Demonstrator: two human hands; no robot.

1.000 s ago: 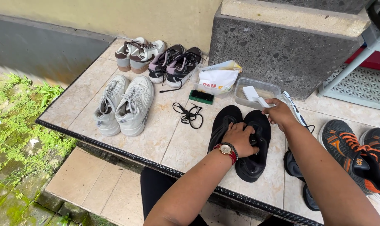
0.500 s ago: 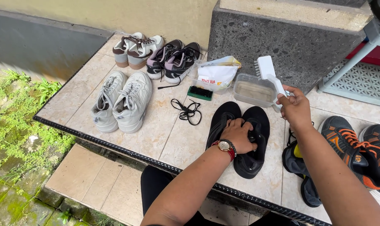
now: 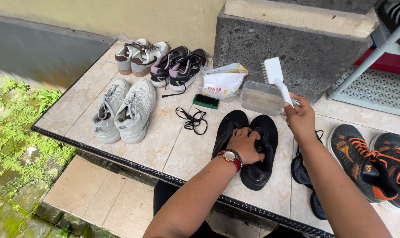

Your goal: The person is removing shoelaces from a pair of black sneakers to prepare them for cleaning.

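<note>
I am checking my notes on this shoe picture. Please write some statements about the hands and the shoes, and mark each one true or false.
1. The right hand holds a white brush by its handle. True.
2. The left hand rests on the white sneakers. False: it rests on the black shoes; the white pair lies apart, further left.
3. The brush bristles press on a shoe. False: the brush is raised above the clear plastic tub.
4. Loose black laces lie on the tiles between the white sneakers and the black shoes. True.
5. The left wrist bears a watch. True.
</note>
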